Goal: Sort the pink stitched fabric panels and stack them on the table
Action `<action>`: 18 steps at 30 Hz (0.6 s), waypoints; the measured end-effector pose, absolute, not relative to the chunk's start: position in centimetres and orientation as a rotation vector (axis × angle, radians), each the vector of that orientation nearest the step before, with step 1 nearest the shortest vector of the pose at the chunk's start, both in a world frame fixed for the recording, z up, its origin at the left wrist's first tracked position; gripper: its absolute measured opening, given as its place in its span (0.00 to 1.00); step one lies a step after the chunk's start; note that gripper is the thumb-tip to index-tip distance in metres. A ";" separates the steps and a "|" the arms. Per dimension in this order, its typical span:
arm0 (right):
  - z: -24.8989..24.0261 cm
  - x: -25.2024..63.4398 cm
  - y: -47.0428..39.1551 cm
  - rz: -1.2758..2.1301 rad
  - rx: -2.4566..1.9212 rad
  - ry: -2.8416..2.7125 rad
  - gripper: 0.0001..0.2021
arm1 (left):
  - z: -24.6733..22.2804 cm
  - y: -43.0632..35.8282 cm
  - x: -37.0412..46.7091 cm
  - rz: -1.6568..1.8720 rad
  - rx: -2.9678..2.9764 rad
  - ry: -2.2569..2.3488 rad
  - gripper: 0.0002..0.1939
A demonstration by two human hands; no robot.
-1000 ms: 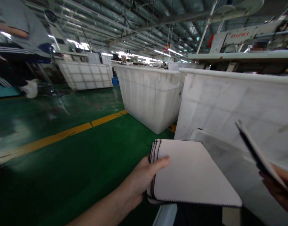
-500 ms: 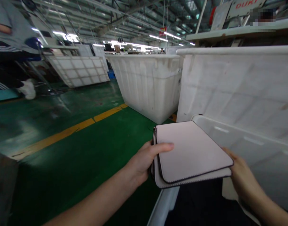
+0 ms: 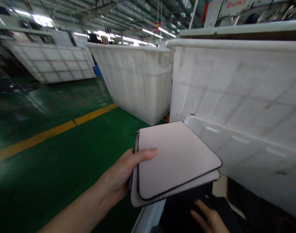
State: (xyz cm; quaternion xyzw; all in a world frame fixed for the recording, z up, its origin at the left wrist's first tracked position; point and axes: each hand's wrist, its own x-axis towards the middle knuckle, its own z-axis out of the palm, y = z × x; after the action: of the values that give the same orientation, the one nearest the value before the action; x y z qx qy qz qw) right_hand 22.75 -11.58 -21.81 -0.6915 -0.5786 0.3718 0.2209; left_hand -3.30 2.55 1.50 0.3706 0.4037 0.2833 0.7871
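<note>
- We hold a small stack of pale pink fabric panels (image 3: 174, 158) in our left hand (image 3: 120, 176), thumb laid flat across the top panel near its left edge and the fingers curled underneath, so the grip is closed on the stack.
- The top panel is edged with a dark line along its border; a second panel of the same shape shows just beneath it, offset a little at the lower edge.
- The stack lies nearly flat, tilted slightly down toward us, and hangs over the near corner of a low white bin (image 3: 247, 152).
- Our right hand (image 3: 208, 218) is low in the view, below the stack and apart from it, fingers spread and loose, resting on or just above dark fabric (image 3: 184, 210) inside the bin; it grips nothing that we can see.
- Behind the low bin stands a tall white plastic tub (image 3: 235, 77), its wall just beyond the far corner of the panels.
- A second white tub (image 3: 135, 81) stands on the floor to its left, and a third, ribbed one (image 3: 51, 61) stands farther back on the left.
- The floor (image 3: 53, 168) is glossy green, crossed by a yellow line (image 3: 53, 129) running diagonally toward the second tub.
- Above the tall tub a shelf edge (image 3: 235, 30) shows, with a white machine marked "DUKI" (image 3: 232, 5) on it.
</note>
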 end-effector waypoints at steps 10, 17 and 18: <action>-17.8 28.1 -10.0 1.699 -1.339 -0.707 0.21 | 1.5 2.6 -3.2 0.640 0.795 0.868 0.27; -29.1 22.2 -10.2 1.103 -2.162 -1.384 0.30 | 1.3 2.5 -3.3 0.652 0.825 0.856 0.26; -29.3 21.9 -10.1 1.039 -2.170 -1.446 0.27 | 1.2 2.5 -3.3 0.653 0.831 0.846 0.26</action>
State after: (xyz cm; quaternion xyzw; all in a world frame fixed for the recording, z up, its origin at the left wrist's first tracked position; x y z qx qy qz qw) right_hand 21.89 -10.08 -29.34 -0.7622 -0.5080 0.3650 0.1666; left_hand -3.29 2.53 1.22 0.3844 0.3914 0.3023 0.7795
